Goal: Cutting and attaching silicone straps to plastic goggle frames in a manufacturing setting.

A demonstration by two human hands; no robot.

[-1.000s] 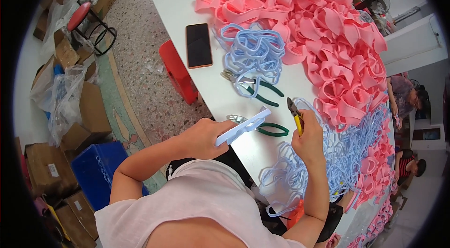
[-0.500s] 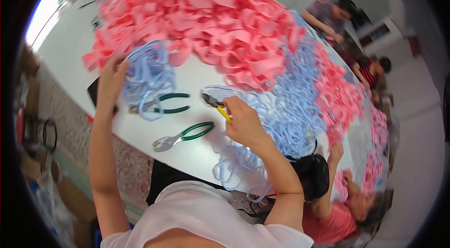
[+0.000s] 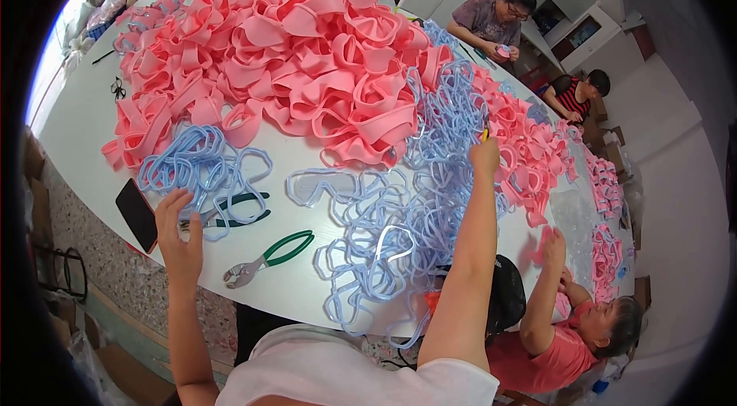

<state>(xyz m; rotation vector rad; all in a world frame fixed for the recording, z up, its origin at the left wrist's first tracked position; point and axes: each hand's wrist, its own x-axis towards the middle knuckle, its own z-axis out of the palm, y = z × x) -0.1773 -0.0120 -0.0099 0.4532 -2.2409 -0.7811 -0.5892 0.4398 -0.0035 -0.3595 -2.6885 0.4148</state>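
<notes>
My left hand (image 3: pixel 180 231) is open, fingers spread, just below a small heap of light-blue plastic goggle-shaped frames (image 3: pixel 188 162). Beneath a few of those frames lie green-handled pliers (image 3: pixel 249 210), partly covered. A second pair of green-handled pliers (image 3: pixel 269 258) rests bare on the white table, to the right of my left hand. My right arm is stretched far forward over the big pile of blue frames (image 3: pixel 437 191). At its end my right hand (image 3: pixel 484 154) is closed on yellow-handled cutters (image 3: pixel 486 132); their jaws are hard to make out.
A large mound of pink bands (image 3: pixel 276 60) covers the far part of the white table (image 3: pixel 80 125). A black phone (image 3: pixel 137 214) lies at the left edge. More pink bands (image 3: pixel 522 152) run along the right side, where a co-worker in a red top (image 3: pixel 537 364) and other people sit.
My right hand has carried the cutters forward and right, from mid-table to over the blue pile. My left hand has let go of the small blue heap and drawn back toward me.
</notes>
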